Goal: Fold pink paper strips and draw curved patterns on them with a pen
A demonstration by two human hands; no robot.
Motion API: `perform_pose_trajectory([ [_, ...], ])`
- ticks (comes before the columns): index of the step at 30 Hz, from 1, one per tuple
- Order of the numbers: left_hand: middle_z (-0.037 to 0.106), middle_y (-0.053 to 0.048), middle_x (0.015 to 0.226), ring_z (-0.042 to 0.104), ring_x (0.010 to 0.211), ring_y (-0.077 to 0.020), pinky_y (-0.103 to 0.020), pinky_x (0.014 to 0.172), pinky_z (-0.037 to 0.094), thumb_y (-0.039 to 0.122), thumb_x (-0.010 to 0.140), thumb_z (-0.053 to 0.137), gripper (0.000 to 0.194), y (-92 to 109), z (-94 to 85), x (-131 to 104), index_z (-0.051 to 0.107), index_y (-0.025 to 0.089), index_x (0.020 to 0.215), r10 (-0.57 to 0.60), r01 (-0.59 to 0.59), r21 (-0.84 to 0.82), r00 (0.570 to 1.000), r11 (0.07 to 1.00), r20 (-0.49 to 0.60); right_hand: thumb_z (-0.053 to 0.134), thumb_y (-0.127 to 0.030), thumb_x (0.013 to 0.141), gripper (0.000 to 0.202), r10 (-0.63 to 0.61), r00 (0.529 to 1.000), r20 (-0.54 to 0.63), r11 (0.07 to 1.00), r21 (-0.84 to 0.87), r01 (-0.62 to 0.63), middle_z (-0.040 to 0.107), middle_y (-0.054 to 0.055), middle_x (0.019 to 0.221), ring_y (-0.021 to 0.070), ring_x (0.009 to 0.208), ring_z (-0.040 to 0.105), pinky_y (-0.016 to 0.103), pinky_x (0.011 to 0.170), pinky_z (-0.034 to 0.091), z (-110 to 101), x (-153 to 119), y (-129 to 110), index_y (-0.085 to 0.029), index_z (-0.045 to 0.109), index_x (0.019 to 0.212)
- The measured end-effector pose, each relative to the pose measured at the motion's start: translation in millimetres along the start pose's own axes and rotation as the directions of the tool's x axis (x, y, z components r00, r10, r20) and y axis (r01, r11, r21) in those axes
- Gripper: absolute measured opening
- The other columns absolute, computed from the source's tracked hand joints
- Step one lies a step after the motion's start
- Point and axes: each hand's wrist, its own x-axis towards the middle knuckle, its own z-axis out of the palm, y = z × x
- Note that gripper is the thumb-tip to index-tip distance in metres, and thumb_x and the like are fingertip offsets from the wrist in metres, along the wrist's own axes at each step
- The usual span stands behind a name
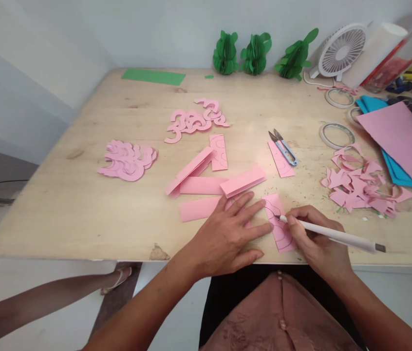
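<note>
My right hand (317, 241) grips a white pen (341, 236), its tip on a small pink paper strip (282, 238) that bears drawn curved lines. Spread flat, my left hand (231, 234) has its fingertips at the strip's left edge and partly covers other pink paper. Folded pink strips (244, 181) lie just beyond the left hand. Farther up is another pink piece with drawn curves (218, 152). A pair of blue-handled thread snips (283, 147) rests on a marked pink piece (282, 168).
Wavy pink cutouts (195, 119) and a stack of them (129, 160) lie left. Pink scraps (363, 185), tape rolls (337, 135) and coloured sheets (403, 141) are right. Green paper figures (225, 53) and a white fan (342, 51) stand behind. Another person's leg (52, 297) shows lower left.
</note>
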Motion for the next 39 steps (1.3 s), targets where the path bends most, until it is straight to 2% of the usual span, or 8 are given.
perform_pose_trajectory([
  [10, 0.034, -0.007, 0.156, 0.022, 0.146, -0.0351, -0.056, 0.107, 0.029, 0.048, 0.092, 0.053, 0.047, -0.1, -0.4, 0.6, 0.05, 0.034, 0.137, -0.003, 0.003, 0.004, 1.0, 1.0, 0.008, 0.056, -0.034, 0.087, 0.021, -0.001, 1.0, 0.01, 0.999, 0.035, 0.001, 0.061, -0.004, 0.058, 0.0089, 0.042, 0.045, 0.023, 0.039, 0.034, 0.7, 0.8, -2.1, -0.021, 0.064, 0.073],
  [17, 0.035, -0.006, 0.156, 0.021, 0.146, -0.0348, -0.057, 0.108, 0.027, 0.048, 0.093, 0.052, 0.047, 0.2, 0.1, 0.2, 0.048, 0.034, 0.138, -0.003, 0.003, 0.003, 1.0, 1.0, 0.007, 0.056, -0.034, 0.087, 0.021, 0.004, 1.0, 0.029, 1.0, 0.018, -0.004, 0.064, -0.002, 0.061, 0.0103, 0.046, 0.051, 0.023, 0.043, 0.038, 1.6, 0.2, -3.3, -0.022, 0.065, 0.073],
  [21, 0.035, -0.007, 0.156, 0.022, 0.146, -0.0349, -0.056, 0.108, 0.026, 0.048, 0.092, 0.054, 0.048, 0.2, 0.1, 0.1, 0.049, 0.034, 0.137, -0.001, 0.001, 0.007, 1.0, 1.0, 0.001, 0.056, -0.033, 0.087, 0.02, 0.001, 0.999, 0.034, 1.0, 0.031, -0.002, 0.064, -0.003, 0.062, 0.0095, 0.045, 0.05, 0.023, 0.043, 0.038, 1.5, -0.7, -2.2, -0.021, 0.065, 0.074],
  [29, 0.034, -0.007, 0.156, 0.021, 0.146, -0.0353, -0.057, 0.107, 0.028, 0.048, 0.092, 0.054, 0.047, -0.5, 1.0, 0.0, 0.049, 0.034, 0.137, -0.001, 0.001, 0.003, 1.0, 1.0, 0.003, 0.057, -0.029, 0.088, 0.016, -0.039, 0.999, -0.026, 0.998, 0.05, 0.04, 0.065, -0.004, 0.063, 0.0084, 0.047, 0.052, 0.02, 0.043, 0.039, 2.1, -1.0, -0.3, -0.021, 0.064, 0.075],
  [34, 0.034, -0.007, 0.156, 0.022, 0.146, -0.0354, -0.057, 0.108, 0.027, 0.048, 0.092, 0.054, 0.047, -0.8, 1.4, -0.3, 0.05, 0.034, 0.136, 0.001, -0.001, 0.001, 1.0, 1.0, -0.002, 0.057, -0.026, 0.088, 0.014, -0.057, 0.997, -0.045, 0.998, 0.035, 0.058, 0.062, -0.005, 0.061, 0.0067, 0.042, 0.047, 0.019, 0.039, 0.036, 2.8, -1.4, 0.6, -0.021, 0.063, 0.077],
  [39, 0.034, -0.007, 0.156, 0.023, 0.145, -0.0361, -0.057, 0.108, 0.027, 0.047, 0.092, 0.054, 0.046, -0.6, 1.8, -0.7, 0.051, 0.033, 0.136, 0.005, -0.005, 0.002, 1.0, 1.0, -0.011, 0.057, -0.027, 0.089, 0.013, -0.075, 0.995, -0.065, 0.997, 0.014, 0.076, 0.064, -0.004, 0.064, 0.0074, 0.046, 0.053, 0.019, 0.041, 0.039, 3.5, -1.1, -0.9, -0.021, 0.063, 0.078],
])
